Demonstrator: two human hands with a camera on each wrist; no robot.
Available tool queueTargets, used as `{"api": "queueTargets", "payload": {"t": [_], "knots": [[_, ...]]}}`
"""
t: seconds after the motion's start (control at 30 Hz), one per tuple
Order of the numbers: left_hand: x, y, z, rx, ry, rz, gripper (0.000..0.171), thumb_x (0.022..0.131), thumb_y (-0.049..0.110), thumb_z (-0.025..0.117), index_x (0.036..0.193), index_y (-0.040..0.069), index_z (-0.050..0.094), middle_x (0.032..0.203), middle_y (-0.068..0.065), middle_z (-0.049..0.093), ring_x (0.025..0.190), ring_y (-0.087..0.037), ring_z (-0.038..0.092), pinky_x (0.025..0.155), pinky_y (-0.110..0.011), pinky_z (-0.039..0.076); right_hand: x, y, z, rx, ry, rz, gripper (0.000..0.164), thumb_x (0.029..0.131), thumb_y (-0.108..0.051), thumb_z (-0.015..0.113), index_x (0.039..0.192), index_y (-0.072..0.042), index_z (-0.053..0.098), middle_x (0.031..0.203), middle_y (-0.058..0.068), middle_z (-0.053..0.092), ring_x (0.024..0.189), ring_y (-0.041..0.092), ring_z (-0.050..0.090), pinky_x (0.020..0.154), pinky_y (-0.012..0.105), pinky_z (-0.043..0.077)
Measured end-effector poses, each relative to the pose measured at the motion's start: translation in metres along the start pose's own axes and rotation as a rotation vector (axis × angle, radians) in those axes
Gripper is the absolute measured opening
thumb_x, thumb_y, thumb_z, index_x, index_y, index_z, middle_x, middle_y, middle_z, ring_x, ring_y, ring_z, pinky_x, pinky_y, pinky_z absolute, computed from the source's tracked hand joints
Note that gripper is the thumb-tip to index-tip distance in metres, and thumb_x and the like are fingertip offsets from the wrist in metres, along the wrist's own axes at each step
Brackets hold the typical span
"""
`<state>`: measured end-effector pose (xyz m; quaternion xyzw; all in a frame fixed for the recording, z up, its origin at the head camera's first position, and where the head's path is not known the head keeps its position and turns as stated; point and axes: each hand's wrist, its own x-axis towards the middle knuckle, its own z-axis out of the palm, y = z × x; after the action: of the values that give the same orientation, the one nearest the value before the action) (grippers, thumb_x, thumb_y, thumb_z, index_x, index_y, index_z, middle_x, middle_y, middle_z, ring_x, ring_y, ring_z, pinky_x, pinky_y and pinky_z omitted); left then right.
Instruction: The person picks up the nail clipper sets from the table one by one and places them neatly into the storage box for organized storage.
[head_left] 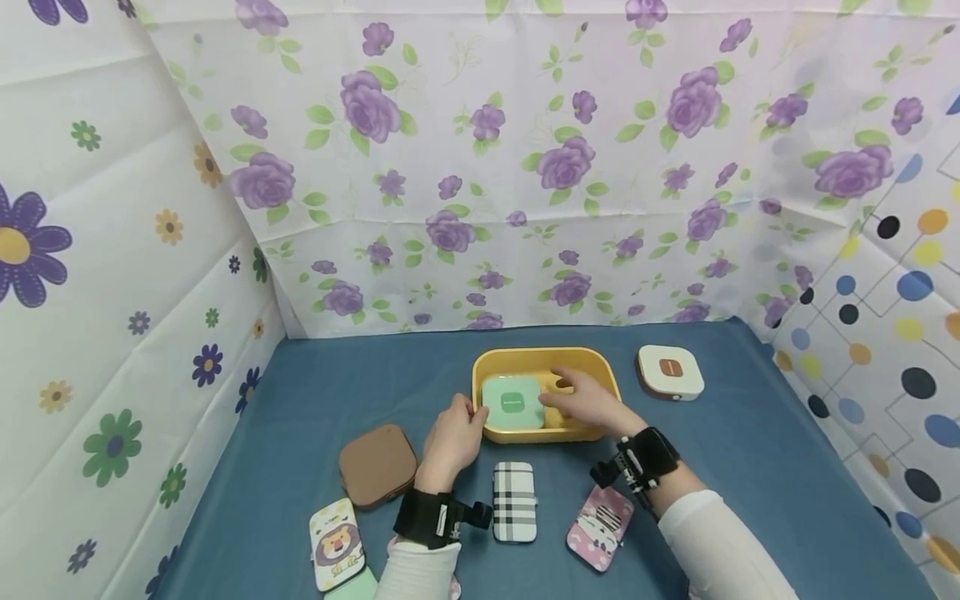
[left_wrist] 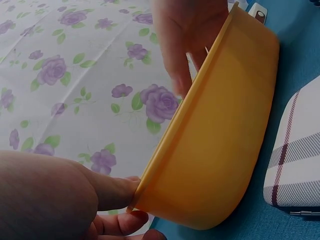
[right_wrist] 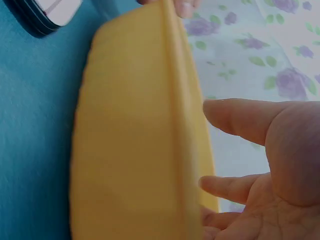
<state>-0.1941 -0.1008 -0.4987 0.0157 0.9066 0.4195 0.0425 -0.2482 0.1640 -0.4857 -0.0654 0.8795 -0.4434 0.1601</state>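
Observation:
A yellow plastic tub [head_left: 547, 435] stands near the back of the table, with a mint green square case [head_left: 512, 402] lying in its left part. My left hand [head_left: 453, 437] pinches the tub's rim at the front left corner, thumb on the inside and fingers outside, as the left wrist view [left_wrist: 115, 200] shows. Over the right part of the tub reaches my right hand [head_left: 592, 404], fingers spread and thumb at the mint case's right edge. In the right wrist view its fingers [right_wrist: 235, 117] are parted beyond the tub's rim, with nothing gripped between them.
A white case [head_left: 670, 372] lies right of the tub. In front are a black-and-white plaid case [head_left: 514, 502] and a pink cartoon case [head_left: 600, 527]. At left lie a brown case [head_left: 378, 465] and a lion case [head_left: 337, 544] on a mint item [head_left: 356, 586]. Floral sheets [head_left: 450, 167] border the table.

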Motion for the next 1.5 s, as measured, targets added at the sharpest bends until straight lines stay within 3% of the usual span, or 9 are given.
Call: {"api": "queueTargets", "payload": {"t": [0.2,0.33,0.47,0.53,0.73,0.83,0.97,1.23,1.5], "knots": [[-0.001,0.0,0.0,0.001,0.006,0.005,0.024,0.115,0.031,0.054,0.105,0.009,0.05,0.071,-0.007,0.046,0.056,-0.021,0.041,0.058,-0.036,0.03,-0.007,0.011,-0.038,0.19,0.079,-0.05,0.063,0.11,-0.028,0.065,0.161,0.001,0.042,0.143,0.03,0.059,0.12,0.04,0.068,0.095,0.045,0.059],[-0.001,0.0,0.001,0.01,0.004,0.002,0.024,0.115,0.031,0.054,0.105,0.009,0.05,0.071,-0.007,0.046,0.056,-0.021,0.041,0.058,-0.036,0.03,-0.014,0.023,-0.072,0.241,0.262,0.021,0.058,0.111,-0.034,0.06,0.16,-0.005,0.047,0.138,0.027,0.063,0.12,0.038,0.067,0.093,0.042,0.059],[-0.002,0.0,0.0,0.008,0.005,0.009,0.024,0.115,0.03,0.054,0.105,0.009,0.05,0.072,-0.007,0.046,0.057,-0.021,0.041,0.058,-0.036,0.03,-0.015,0.047,-0.105,0.181,0.485,0.136,0.066,0.11,-0.04,0.058,0.166,-0.011,0.038,0.147,0.028,0.057,0.128,0.044,0.06,0.099,0.053,0.054],[-0.003,0.0,-0.001,0.007,0.005,0.013,0.024,0.115,0.03,0.053,0.105,0.009,0.05,0.071,-0.007,0.045,0.057,-0.02,0.04,0.058,-0.036,0.03,-0.014,0.064,-0.118,0.09,0.529,0.202,0.079,0.108,-0.044,0.059,0.17,-0.008,0.026,0.157,0.034,0.043,0.139,0.051,0.048,0.107,0.062,0.046],[-0.008,-0.002,-0.003,0.013,-0.005,-0.008,0.023,0.115,0.03,0.054,0.106,0.009,0.051,0.07,-0.006,0.046,0.056,-0.021,0.04,0.058,-0.037,0.03,-0.007,0.112,-0.132,-0.106,0.318,0.399,0.125,0.1,-0.066,0.063,0.165,0.003,-0.018,0.164,0.048,-0.003,0.149,0.07,0.003,0.113,0.081,0.018],[-0.008,-0.003,-0.002,0.012,-0.013,-0.007,0.023,0.115,0.031,0.054,0.106,0.009,0.051,0.07,-0.006,0.046,0.056,-0.02,0.04,0.057,-0.036,0.029,-0.003,0.123,-0.128,-0.128,0.277,0.439,0.134,0.095,-0.073,0.065,0.163,0.002,-0.023,0.164,0.048,-0.002,0.148,0.072,0.004,0.112,0.084,0.015],[-0.005,-0.003,0.0,-0.006,-0.015,0.008,0.024,0.116,0.032,0.052,0.108,0.009,0.051,0.071,-0.006,0.044,0.057,-0.02,0.038,0.058,-0.036,0.029,0.004,0.125,-0.124,-0.176,0.326,0.452,0.14,0.089,-0.076,0.07,0.166,-0.002,-0.02,0.163,0.049,0.008,0.145,0.073,0.012,0.108,0.087,0.015],[-0.001,0.001,-0.001,-0.015,-0.009,0.003,0.025,0.116,0.032,0.052,0.108,0.008,0.05,0.071,-0.006,0.044,0.057,-0.021,0.038,0.057,-0.037,0.029,0.01,0.116,-0.128,-0.2,0.365,0.448,0.134,0.09,-0.062,0.079,0.169,-0.004,-0.013,0.16,0.048,0.016,0.145,0.071,0.018,0.108,0.085,0.02],[-0.002,0.002,-0.002,-0.013,-0.023,-0.002,0.026,0.116,0.033,0.051,0.108,0.008,0.05,0.07,-0.006,0.043,0.056,-0.02,0.037,0.057,-0.037,0.028,0.012,0.116,-0.132,-0.153,0.37,0.439,0.138,0.084,-0.052,0.089,0.17,-0.005,-0.008,0.163,0.049,0.005,0.147,0.073,0.009,0.109,0.085,0.02]]}}
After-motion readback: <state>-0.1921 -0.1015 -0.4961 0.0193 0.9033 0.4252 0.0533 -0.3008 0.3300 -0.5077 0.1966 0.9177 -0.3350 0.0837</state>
